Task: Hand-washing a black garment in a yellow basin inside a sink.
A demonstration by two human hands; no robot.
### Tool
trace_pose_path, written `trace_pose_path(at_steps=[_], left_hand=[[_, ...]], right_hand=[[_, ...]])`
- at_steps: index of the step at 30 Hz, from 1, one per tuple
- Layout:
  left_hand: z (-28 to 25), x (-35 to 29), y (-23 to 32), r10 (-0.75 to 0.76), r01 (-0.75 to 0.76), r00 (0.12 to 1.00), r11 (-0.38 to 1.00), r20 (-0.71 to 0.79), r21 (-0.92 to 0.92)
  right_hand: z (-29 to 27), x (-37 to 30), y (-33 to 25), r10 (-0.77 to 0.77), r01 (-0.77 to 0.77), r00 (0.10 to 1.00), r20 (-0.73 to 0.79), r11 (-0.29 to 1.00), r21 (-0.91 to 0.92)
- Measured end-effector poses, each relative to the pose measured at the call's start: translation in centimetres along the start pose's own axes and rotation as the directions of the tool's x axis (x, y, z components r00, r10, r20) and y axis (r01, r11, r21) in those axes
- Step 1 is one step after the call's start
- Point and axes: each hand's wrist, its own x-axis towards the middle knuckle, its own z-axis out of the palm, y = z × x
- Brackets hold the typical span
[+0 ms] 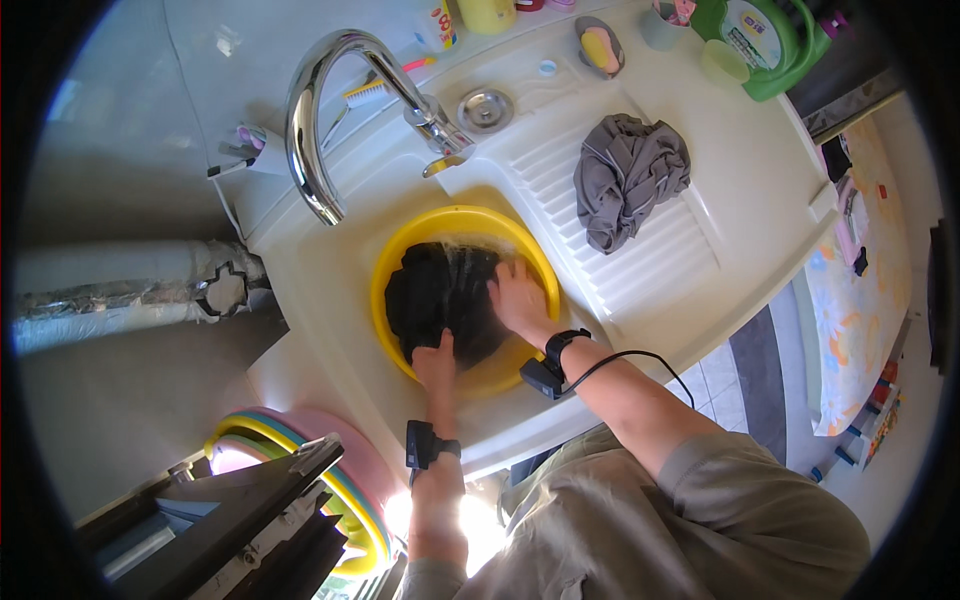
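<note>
A yellow basin (388,240) stands in the white sink with water in it. Soaked black cloth (425,290) fills most of its left and middle part. My left hand (435,362) is closed on the near edge of this cloth, thumb on top, other fingers mostly hidden. At the cloth's right edge my right hand (520,300) reaches into the basin, its bent fingers closed on the fabric and partly hidden by it. A crumpled grey garment (630,175) lies on the ribbed washboard (545,190) to the right.
A chrome faucet (303,130) arches over the sink's left side. Along the back stand a brush (366,94), a soap dish (600,48) and a green detergent jug (765,45). Stacked coloured basins (370,480) are at the lower left. A black cable (650,355) hangs from my right wrist.
</note>
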Motion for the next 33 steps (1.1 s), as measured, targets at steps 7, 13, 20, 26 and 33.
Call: trace_pose_path(at_steps=[7, 13, 20, 26, 33], left_hand=[[0.1, -0.6, -1.8, -0.173, 0.129, 0.985, 0.79, -0.017, -0.599], [-0.8, -5.3, -3.0, -0.24, 0.69, 0.724, 0.264, 0.647, -0.674], [2.8, -5.7, 0.6, 0.306, 0.861, 0.391, 0.211, 0.868, -0.463], [4.4, -3.9, -1.7, 0.359, 0.652, 0.614, 0.273, 0.703, -0.708], [8.1, -2.7, -1.1, -0.101, 0.778, 0.627, 0.028, 0.773, -0.628]], right_hand=[[1.7, 0.0, 1.8, -0.083, 0.181, 0.851, 0.519, 0.973, -0.141], [-0.3, -0.5, 2.4, -0.067, 0.169, 0.829, 0.555, 0.976, -0.135], [3.0, -4.1, -0.2, 0.353, -0.352, 0.936, 0.008, 0.931, 0.094], [2.6, -6.6, -3.0, 0.139, -0.24, 0.934, 0.328, 0.926, 0.292], [1.2, -1.6, 0.1, 0.464, -0.471, 0.876, 0.132, 0.764, 0.441]])
